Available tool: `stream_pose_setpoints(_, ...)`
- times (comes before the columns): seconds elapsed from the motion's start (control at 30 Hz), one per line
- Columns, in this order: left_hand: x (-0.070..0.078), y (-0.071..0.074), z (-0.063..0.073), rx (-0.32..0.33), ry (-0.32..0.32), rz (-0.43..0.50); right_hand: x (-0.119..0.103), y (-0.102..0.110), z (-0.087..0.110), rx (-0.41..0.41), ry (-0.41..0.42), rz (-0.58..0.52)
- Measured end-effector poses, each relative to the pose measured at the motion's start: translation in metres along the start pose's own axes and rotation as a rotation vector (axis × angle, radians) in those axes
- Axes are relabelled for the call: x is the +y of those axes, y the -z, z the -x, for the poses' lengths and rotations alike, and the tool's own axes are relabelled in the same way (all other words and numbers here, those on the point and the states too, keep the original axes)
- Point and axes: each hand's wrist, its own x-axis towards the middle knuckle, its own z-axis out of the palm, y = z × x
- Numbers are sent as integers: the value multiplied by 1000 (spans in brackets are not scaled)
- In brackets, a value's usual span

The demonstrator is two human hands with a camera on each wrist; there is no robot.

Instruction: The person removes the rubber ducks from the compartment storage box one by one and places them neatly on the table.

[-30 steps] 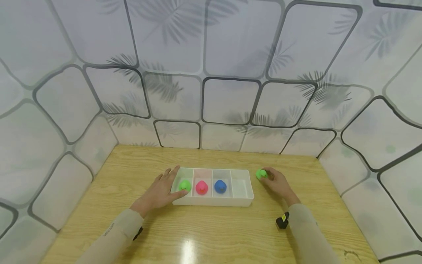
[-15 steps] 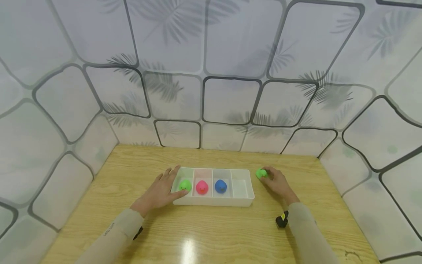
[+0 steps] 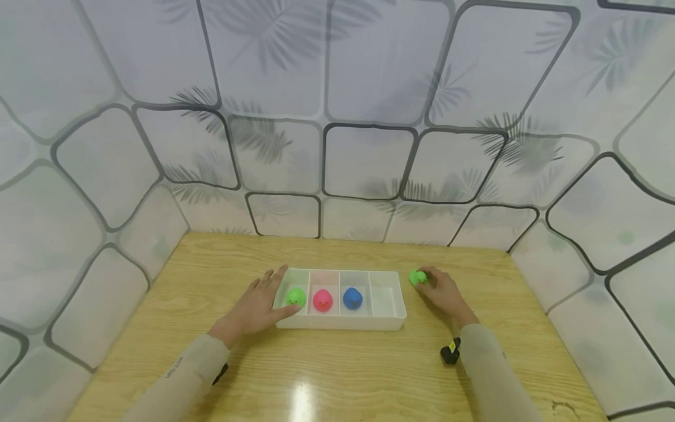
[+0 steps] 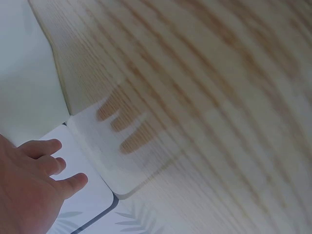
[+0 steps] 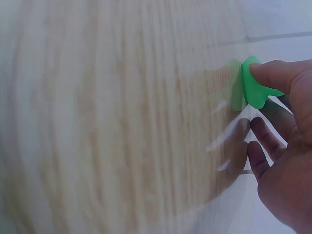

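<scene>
In the head view a white divided tray [image 3: 343, 323] lies mid-table. From left to right, its compartments hold a green rubber duck [image 3: 296, 295], a pink rubber duck [image 3: 323, 300] and a blue rubber duck [image 3: 353, 298]; the rightmost compartment is bare. My left hand [image 3: 255, 306] rests at the tray's left end with its fingers extended, thumb over the front wall beside the green duck. Just right of the tray, my right hand [image 3: 446, 294] pinches another green rubber duck [image 3: 418, 277] between thumb and finger. The right wrist view shows that duck [image 5: 256, 87] right at the tabletop.
A wooden table [image 3: 337, 375] carries everything, closed in at the back and sides by patterned fabric walls [image 3: 369, 164]. A small black device [image 3: 450, 353] sits by my right sleeve. A dark mark [image 3: 564, 405] shows near the front right of the table.
</scene>
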Motion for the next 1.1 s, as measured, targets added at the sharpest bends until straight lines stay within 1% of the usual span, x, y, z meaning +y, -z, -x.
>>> stream_pose_setpoints(0.13, 0, 0, 0, 4, 0, -4, 4, -1, -1, -5, 0, 9)
stream_pose_setpoints(0.3, 1, 0, 0, 5, -1, -10, 3, 1, -1, -16, 16, -10)
stream_pose_setpoints(0.43, 1, -1, 0, 6, 0, -11, -6, 6, 1, -31, 9, 9)
stream_pose_setpoints(0.57, 0, -1, 1, 5, 4, -12, -18, 13, 4, -44, -33, 4)
stream_pose_setpoints(0.67, 0, -1, 1, 4, 5, -9, -25, 17, 6, -37, -65, -17)
stream_pose_setpoints(0.73, 0, -1, 1, 5, 4, -6, -31, 19, 6, -19, -66, -23)
stream_pose_setpoints(0.87, -1, -2, 0, 3, 7, -10, -41, 22, 6, 31, -23, -13)
stream_pose_setpoints(0.93, -1, -2, 0, 4, 7, -15, -48, 23, 6, 51, 19, -10)
stream_pose_setpoints(1.1, -1, -2, 0, 2, 8, -19, -71, 23, 8, 88, 99, 0)
